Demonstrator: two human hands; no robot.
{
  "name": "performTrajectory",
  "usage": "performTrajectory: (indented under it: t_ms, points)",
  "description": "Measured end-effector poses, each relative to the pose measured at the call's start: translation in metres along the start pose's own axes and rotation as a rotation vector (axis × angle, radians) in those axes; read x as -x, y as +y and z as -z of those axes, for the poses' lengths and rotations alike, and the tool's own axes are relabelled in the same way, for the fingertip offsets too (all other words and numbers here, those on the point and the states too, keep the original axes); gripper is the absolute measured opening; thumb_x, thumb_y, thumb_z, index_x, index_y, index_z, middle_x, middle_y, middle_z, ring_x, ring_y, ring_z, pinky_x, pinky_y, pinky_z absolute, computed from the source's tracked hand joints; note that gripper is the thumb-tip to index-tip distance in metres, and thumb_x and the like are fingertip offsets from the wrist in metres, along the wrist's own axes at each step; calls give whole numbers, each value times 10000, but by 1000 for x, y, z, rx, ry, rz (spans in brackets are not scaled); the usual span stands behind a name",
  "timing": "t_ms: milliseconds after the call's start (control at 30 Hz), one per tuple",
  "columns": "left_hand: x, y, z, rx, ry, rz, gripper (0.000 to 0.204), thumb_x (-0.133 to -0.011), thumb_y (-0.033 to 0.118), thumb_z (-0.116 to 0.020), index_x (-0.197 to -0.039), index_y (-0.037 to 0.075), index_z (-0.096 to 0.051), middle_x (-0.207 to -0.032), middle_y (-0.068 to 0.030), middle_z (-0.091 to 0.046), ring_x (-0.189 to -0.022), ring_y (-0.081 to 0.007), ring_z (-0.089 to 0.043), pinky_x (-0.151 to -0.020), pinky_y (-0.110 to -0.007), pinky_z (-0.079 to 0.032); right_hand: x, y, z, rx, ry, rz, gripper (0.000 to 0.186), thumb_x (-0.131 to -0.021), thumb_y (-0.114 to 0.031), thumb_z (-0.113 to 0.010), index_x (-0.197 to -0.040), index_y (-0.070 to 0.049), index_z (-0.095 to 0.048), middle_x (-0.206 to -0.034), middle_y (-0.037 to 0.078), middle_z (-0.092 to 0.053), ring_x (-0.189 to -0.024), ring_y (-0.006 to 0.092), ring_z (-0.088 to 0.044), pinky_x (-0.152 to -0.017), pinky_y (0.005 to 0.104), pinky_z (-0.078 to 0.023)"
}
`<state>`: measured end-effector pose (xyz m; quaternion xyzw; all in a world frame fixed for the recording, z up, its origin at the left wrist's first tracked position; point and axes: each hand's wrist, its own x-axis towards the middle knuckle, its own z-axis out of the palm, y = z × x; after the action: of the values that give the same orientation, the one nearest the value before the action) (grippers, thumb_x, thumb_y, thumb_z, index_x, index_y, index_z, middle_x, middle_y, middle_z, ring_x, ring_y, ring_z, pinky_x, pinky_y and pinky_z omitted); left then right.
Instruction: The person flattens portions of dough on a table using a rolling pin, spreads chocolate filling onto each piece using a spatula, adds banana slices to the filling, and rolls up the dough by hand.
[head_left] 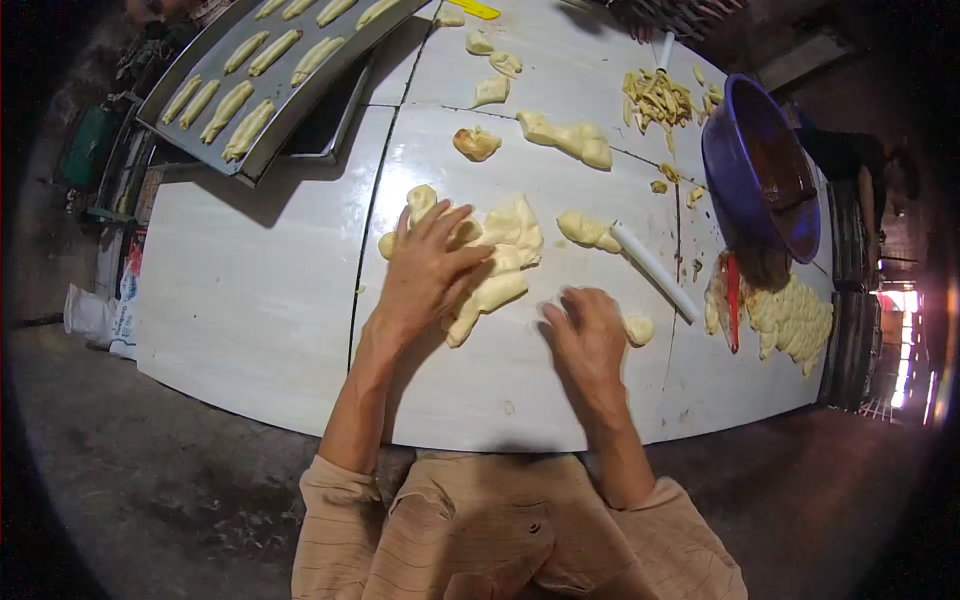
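Note:
Over a cluster of pale dough pieces, my left hand is spread with its fingertips touching the dough. Beside those fingers lie a flattened dough sheet and a folded dough strip. A small dough ball shows just past the fingertips. My right hand, slightly blurred, hovers low at the table with thumb and fingers apart and nothing visible in it. A round dough lump sits right beside it. Farther off, a white rolling rod touches the end of a dough piece.
A metal tray of shaped dough sticks stands back left. At the right are a purple basin, a pile of yellow strips, a red-handled tool and a bumpy dough sheet. Dough pieces and a browned lump lie behind.

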<state>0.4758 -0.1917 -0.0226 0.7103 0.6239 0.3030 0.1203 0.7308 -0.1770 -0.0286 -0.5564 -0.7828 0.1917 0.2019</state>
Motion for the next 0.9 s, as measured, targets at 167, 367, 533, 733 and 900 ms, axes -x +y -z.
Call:
performTrajectory:
  t_ms: [167,367,533,733,900]
  points:
    - [-18,-3,-24,-116,-139,-161,204,-925,267,-679,-1111,269,-763,-1478,-139,-526,-1455,-374,-387,-1195,-662,-203,-26,-38,-50,26,101,132,398,-842,-308,-791,-1065,0,-673,-924,144,-641,-890,320,-630,-752,452,-505]
    - [-12,-20,-41,-150,-103,-109,203,-940,291,-659,-1114,266,-761,-1531,-137,-492,-1484,-372,-349,-1209,-678,-164,-18,-51,-23,-540,-326,-353,195,-823,-134,-710,-940,-15,-609,-891,62,-679,-726,141,-613,-681,328,-510]
    - [-9,-17,-44,-70,-42,-77,243,-913,208,-690,-1142,228,-768,-1504,-147,-515,-1469,-372,-367,-1208,-670,-166,20,-33,23,-872,-390,-566,217,-793,-72,-751,-902,-70,-564,-963,56,-689,-785,123,-614,-721,319,-534]
    - [-11,-15,-46,-64,-59,-70,252,-953,226,-649,-1185,211,-745,-1496,-156,-516,-1471,-382,-362,-1211,-672,-153,67,16,65,-886,-250,-354,275,-769,-49,-767,-942,-85,-557,-978,77,-684,-809,146,-645,-725,313,-558]
    - [-4,-16,-42,-61,-29,-70,213,-983,273,-624,-1145,206,-746,-1494,-165,-516,-1461,-383,-380,-1211,-658,-160,51,-9,59,-1034,-303,-527,626,-781,27,-691,-1365,-77,-489,-1031,94,-633,-953,182,-647,-823,315,-554]
